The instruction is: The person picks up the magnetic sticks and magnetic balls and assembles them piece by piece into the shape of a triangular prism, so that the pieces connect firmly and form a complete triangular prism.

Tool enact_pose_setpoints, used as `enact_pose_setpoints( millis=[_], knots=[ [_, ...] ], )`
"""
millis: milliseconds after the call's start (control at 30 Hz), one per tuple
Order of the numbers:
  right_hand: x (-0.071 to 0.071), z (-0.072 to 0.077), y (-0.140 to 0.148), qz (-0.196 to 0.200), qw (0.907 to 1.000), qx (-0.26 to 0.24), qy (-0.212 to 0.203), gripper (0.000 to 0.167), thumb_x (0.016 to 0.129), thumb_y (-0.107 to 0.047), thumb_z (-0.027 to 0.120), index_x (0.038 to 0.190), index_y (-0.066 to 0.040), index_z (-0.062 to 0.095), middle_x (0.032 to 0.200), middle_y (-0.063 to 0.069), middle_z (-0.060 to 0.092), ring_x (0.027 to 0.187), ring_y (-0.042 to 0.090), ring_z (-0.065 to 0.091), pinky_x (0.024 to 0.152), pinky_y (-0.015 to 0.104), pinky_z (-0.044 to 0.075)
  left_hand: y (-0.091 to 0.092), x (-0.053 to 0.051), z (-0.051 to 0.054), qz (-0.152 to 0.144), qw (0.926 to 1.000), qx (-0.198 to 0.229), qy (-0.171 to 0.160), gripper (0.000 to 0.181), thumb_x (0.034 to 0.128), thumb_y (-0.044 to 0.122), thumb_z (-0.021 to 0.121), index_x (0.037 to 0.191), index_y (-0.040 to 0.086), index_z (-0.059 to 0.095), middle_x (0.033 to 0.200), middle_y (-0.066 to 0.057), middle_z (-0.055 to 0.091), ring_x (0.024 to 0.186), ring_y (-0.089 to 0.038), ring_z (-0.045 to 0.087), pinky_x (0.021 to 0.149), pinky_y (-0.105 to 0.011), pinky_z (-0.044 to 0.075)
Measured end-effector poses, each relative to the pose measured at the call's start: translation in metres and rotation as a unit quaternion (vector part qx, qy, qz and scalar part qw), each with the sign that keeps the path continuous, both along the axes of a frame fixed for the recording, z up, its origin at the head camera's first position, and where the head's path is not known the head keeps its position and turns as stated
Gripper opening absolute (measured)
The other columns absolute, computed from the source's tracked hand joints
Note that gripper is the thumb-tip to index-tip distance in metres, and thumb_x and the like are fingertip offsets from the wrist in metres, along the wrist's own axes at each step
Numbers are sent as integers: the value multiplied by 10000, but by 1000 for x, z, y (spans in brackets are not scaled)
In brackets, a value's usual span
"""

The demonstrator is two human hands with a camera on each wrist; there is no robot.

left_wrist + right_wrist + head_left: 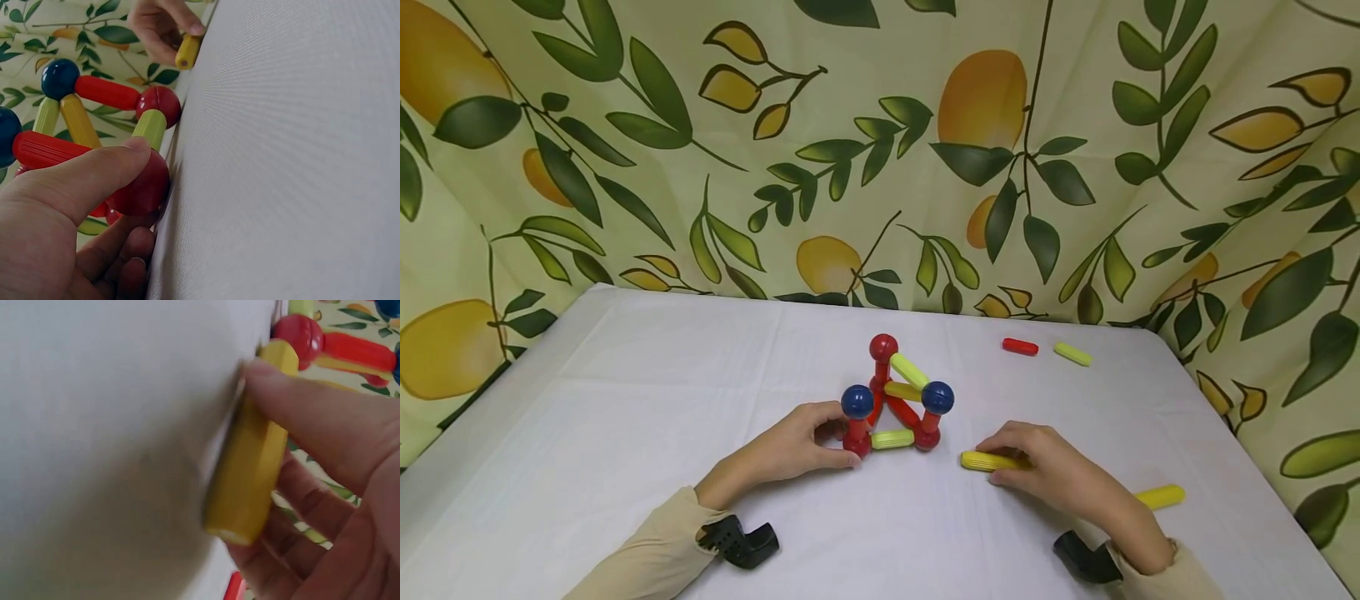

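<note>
A small frame of magnetic balls and rods stands on the table in the head view. Its base has red balls joined by rods, including a light green rod [892, 439] in front. Short red rods rise to two blue balls [937, 397] and a red top ball [883, 347] at the back. My left hand [801, 442] grips the front-left red base ball [142, 186], thumb on one side and fingers curled at the other. To the right of the frame, my right hand [1047, 462] pinches a yellow rod [250, 469] between thumb and fingers, apart from the frame.
Another yellow rod [1162, 497] lies beyond the right wrist, partly hidden by it. Toward the back right lie a short red rod [1020, 347] and a light green rod [1072, 354]. A patterned curtain [865, 167] hangs behind the white-covered table [625, 400].
</note>
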State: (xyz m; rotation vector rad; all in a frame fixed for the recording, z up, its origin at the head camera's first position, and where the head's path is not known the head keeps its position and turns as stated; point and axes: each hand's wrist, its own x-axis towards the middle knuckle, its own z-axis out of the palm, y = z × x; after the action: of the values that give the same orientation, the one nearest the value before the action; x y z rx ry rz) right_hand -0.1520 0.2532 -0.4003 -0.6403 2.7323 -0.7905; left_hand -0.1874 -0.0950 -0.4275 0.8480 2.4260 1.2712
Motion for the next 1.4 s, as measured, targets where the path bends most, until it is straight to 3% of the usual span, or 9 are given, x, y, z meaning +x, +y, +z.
enact_pose_setpoints(
  millis=[200,367,700,933,1400],
  knots=[
    [2,2,-3,127,9998,94,113,241,841,-182,783,1079,-180,747,962,-120,664,867,24,566,790,209,533,-1,0,-1,40,10000,-18,-28,353,853,273,776,1170,171,660,1003,45,636,943,-150,551,809,-231,486],
    [7,2,-16,262,9993,-138,239,243,876,-242,753,1117,-215,727,1012,-131,670,898,25,580,837,237,550,-1,0,-1,39,10000,-2,-34,351,853,271,774,1169,169,659,1002,42,635,943,-151,552,806,-231,487],
    [19,0,-40,440,9953,-672,549,256,886,-220,743,1140,-228,714,1047,-153,691,929,7,612,849,223,550,-2,0,-2,31,10000,19,-43,343,849,265,778,1156,167,660,985,42,631,927,-149,551,791,-228,485],
    [20,1,-55,665,9880,-1002,965,272,895,-203,737,1165,-208,711,1052,-128,709,933,16,632,852,255,561,-1,-1,-2,-11,9999,108,-3,329,844,261,785,1134,167,664,972,44,631,910,-144,549,792,-223,477],
    [16,2,-84,739,9778,-1109,1618,345,853,-128,771,1189,-129,694,1082,-57,722,918,40,642,852,265,568,0,-1,-1,-59,9999,131,26,337,844,270,785,1144,171,667,988,47,647,915,-140,558,810,-226,482]
  ],
)
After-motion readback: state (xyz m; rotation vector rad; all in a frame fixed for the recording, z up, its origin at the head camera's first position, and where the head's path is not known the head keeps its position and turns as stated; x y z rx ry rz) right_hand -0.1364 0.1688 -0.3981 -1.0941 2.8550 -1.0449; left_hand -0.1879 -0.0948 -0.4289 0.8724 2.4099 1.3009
